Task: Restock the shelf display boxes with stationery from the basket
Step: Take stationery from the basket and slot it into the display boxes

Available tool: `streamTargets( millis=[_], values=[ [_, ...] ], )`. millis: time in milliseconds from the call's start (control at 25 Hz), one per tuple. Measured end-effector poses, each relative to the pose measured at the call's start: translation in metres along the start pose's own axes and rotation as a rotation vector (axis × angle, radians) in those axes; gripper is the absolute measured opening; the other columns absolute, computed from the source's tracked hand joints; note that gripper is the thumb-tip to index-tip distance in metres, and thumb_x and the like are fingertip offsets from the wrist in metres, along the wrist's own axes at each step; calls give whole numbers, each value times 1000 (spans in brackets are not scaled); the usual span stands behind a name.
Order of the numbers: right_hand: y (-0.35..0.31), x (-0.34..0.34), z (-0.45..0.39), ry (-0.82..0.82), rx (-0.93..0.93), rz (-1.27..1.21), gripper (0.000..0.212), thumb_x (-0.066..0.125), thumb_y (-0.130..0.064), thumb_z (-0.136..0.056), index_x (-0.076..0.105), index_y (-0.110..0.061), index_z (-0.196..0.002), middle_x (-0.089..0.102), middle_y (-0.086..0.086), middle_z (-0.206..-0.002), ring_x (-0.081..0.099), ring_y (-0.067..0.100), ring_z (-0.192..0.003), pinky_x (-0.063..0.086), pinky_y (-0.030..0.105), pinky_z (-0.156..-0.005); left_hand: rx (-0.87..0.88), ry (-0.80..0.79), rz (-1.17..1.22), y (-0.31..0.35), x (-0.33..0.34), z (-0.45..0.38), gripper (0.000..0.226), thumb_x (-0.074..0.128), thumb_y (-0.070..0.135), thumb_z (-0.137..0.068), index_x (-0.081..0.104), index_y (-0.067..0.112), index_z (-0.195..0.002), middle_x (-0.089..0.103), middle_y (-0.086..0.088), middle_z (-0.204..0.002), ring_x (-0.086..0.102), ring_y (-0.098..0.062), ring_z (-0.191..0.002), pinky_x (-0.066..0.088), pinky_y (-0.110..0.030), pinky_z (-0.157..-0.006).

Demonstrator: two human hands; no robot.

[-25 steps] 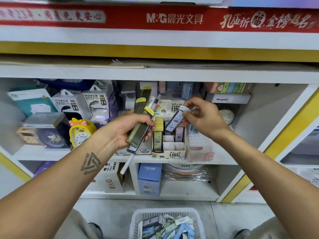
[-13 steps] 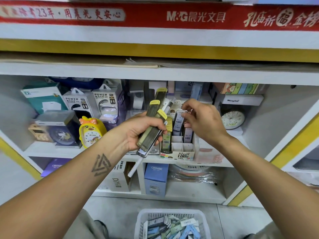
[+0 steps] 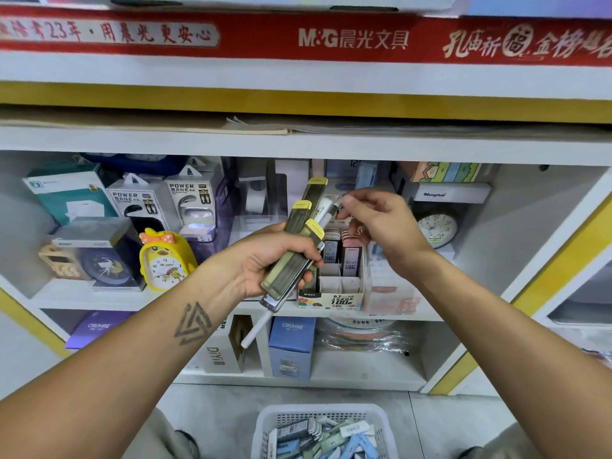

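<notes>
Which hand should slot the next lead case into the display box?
Right. The right hand hovers directly over the display box, already pinching a case's tip from the bundle. The left hand grips the bundle of cases.

- The display box [image 3: 334, 293] is set on the shelf [image 3: 198, 303], right of the duck clock [image 3: 165, 260].
- The basket [image 3: 323, 429] is placed on the floor below; small packs, seemingly, are held in it.

Three yellow-capped cases [image 3: 291, 260], one white pen [image 3: 255, 332], two power banks [image 3: 139, 203], two clocks [image 3: 165, 263].
</notes>
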State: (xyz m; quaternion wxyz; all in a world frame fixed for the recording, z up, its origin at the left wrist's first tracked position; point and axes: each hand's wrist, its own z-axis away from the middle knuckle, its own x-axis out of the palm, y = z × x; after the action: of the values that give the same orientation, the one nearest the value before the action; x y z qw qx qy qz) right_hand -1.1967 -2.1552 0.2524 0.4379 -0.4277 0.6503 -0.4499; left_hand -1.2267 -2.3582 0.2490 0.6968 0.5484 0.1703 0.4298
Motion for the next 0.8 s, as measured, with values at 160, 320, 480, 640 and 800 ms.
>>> streamTargets(
  millis=[160, 320, 480, 640, 800],
  values=[
    [-5, -10, 3, 22, 119, -211, 19, 67, -4, -93, 63, 4, -111, 73, 7, -74, 59, 16, -56, 44, 23, -46, -14, -39, -12, -3, 12, -3, 32, 62, -10, -79, 56, 9, -104, 65, -20, -77, 58, -24, -49, 50, -27, -43],
    [-6, -49, -3, 326, 83, -318, 12, 60, 6, -94, 64, 4, -106, 67, 14, -78, 59, 15, -55, 49, 22, -50, -18, -49, -1, -4, 19, -7, 36, 68, -7, -71, 58, 9, -102, 64, -22, -78, 58, -25, -50, 49, -27, -43],
    [0, -78, 0, 414, 15, -127, 11, 61, 1, -95, 66, -6, -102, 70, 16, -78, 61, 18, -56, 56, 27, -58, -19, -39, -6, -5, 23, -15, 42, 72, -3, -64, 60, 9, -103, 64, -23, -80, 58, -26, -52, 49, -29, -44],
    [6, -91, 6, 340, -127, 173, 12, 62, 0, -95, 61, -11, -101, 72, 18, -83, 68, 19, -60, 61, 36, -68, -9, -24, 4, -5, 26, -21, 34, 72, -4, -67, 62, 7, -98, 65, -21, -77, 58, -26, -51, 50, -28, -45],
    [22, -94, 9, 275, -203, 646, 9, 67, -14, -94, 64, -15, -103, 73, 3, -84, 72, 16, -78, 60, 37, -78, -21, -36, 4, -7, 32, -24, 27, 68, -5, -73, 61, 4, -97, 64, -20, -77, 58, -26, -53, 50, -28, -45]
  ],
)
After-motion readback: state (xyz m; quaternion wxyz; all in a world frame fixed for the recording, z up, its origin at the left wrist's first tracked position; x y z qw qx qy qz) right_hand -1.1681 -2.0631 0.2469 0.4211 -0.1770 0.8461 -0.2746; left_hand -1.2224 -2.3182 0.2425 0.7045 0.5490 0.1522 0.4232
